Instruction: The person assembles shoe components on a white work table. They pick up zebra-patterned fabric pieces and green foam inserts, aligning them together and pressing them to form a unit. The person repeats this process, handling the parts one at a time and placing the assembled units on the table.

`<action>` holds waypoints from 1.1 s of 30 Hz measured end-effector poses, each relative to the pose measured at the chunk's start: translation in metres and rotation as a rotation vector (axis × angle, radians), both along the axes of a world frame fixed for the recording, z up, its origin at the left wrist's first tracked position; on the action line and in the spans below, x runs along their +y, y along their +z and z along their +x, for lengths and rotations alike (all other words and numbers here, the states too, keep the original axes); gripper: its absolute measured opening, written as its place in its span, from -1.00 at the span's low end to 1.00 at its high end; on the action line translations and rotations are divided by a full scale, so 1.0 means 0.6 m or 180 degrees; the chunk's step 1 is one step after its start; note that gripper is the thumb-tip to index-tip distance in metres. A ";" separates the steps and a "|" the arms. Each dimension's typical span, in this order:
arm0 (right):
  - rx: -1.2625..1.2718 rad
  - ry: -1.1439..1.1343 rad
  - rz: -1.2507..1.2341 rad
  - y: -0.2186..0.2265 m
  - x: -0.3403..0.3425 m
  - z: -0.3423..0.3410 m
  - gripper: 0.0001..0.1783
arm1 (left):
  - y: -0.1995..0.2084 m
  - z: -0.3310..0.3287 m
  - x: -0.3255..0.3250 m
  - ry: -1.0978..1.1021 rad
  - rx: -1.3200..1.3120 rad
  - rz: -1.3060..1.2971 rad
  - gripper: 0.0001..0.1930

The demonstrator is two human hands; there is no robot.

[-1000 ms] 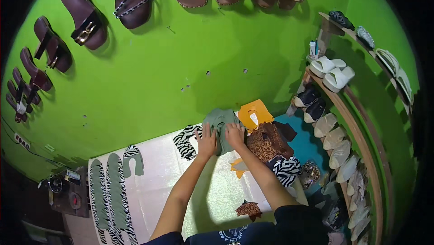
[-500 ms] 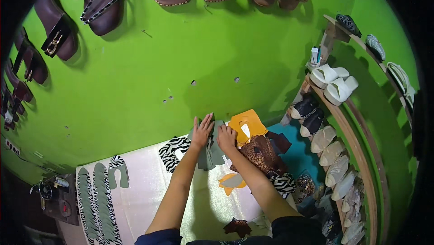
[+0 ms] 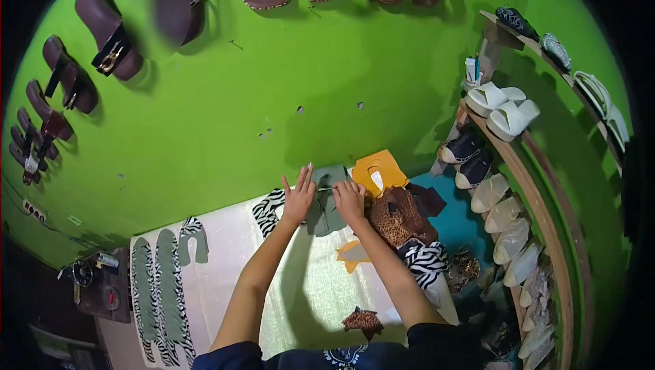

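Against the green wall, the left hand (image 3: 298, 196) is pressing flat, fingers spread, on the grey-green cut piece (image 3: 326, 208). The right hand (image 3: 350, 199) is resting on it just beside, fingers curled; the piece's long axis is running away from the person.

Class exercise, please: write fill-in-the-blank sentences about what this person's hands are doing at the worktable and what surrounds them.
1. Both hands, the left hand and the right hand, rest on a grey-green ____ piece.
2. The wall behind the table is painted ____.
3. Beside the right hand lies an ____ cut-out pattern.
4. The white sandals sit on a ____ at the right.

Missing words: fabric; green; orange; shelf
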State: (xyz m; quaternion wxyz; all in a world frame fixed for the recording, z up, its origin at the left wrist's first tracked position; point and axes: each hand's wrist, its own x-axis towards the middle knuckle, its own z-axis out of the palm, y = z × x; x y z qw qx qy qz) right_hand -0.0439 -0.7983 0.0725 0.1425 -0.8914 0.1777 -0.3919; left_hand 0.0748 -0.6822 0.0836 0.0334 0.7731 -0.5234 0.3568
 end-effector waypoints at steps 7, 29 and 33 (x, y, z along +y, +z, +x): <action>-0.0453 0.0167 0.0354 0.057 0.104 -0.084 -0.87 | 0.070 -0.081 0.125 -0.0012 0.0458 -0.0371 -0.93; 0.0513 0.0465 0.1237 0.084 0.433 -0.365 -0.80 | 0.054 -0.331 0.502 -0.0168 0.3489 -0.0313 -0.73; 0.1303 -0.0185 0.0784 0.010 0.425 -0.348 -0.50 | -0.030 -0.312 0.480 0.0462 0.3168 -0.0292 -0.46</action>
